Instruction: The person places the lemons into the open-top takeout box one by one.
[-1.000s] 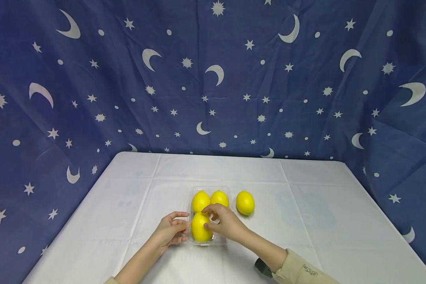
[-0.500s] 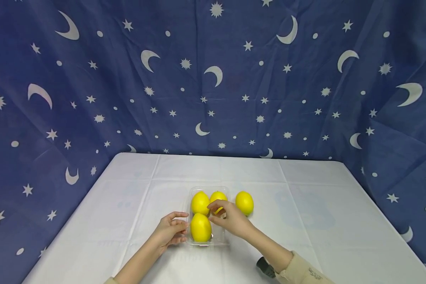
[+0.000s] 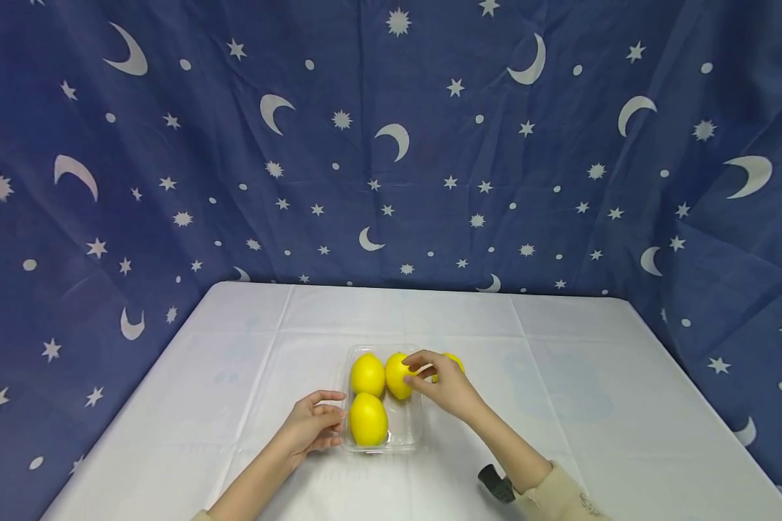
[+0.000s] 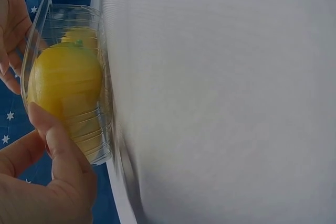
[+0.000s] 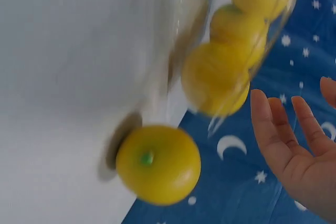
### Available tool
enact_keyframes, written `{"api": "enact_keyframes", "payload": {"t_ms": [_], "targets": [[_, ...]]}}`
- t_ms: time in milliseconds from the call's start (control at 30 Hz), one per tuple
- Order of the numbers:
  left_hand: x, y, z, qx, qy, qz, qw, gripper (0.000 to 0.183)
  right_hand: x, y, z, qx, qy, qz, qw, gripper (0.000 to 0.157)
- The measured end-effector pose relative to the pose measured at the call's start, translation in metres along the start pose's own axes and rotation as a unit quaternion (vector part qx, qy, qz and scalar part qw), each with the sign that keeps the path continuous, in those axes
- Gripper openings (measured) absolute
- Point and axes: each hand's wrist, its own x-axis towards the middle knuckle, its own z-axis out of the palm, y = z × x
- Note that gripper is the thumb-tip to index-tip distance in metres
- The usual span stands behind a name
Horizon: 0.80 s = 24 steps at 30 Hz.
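Observation:
A clear plastic box (image 3: pixel 404 427) holds three yellow lemons: a near left lemon (image 3: pixel 368 420), a far left lemon (image 3: pixel 368 374) and a far right lemon (image 3: pixel 398 376). The box's near right corner is bare. My left hand (image 3: pixel 313 423) stays at the box's left wall, fingers loosely bent, fingertips right at the plastic. Over the box's right edge hovers my right hand (image 3: pixel 444 383), its fingers apart with nothing between them. Behind it, a loose lemon (image 5: pixel 158 165) with a green stem end lies on the table, mostly hidden in the head view.
A white cloth covers the table (image 3: pixel 234 362). Blue curtain (image 3: pixel 391 145) with moons and stars surrounds its back and sides. A dark cylindrical object (image 3: pixel 495 483) shows beside the right sleeve (image 3: pixel 554 496).
My right hand has let go of the near left lemon in the box and moved right and away from me, now overlapping the loose lemon. The left hand has kept its place.

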Motion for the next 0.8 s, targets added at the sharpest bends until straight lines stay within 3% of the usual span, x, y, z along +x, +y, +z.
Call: {"api": "enact_keyframes", "payload": {"t_ms": [233,567,800], "targets": [[0.001,0.002,0.000,0.001,0.006,-0.001,1.0000,0.043,0.012,0.009,-0.023,0.002,0.044,0.046,0.998,0.025],[0.001,0.002,0.001,0.004,0.007,-0.004,1.0000,0.044,0.026,0.029,-0.044,0.038,0.048,0.085,0.995,0.027],[0.000,0.002,0.002,0.008,0.008,-0.006,0.9999,0.043,0.032,0.046,-0.049,0.024,0.038,0.103,0.994,0.026]]}}
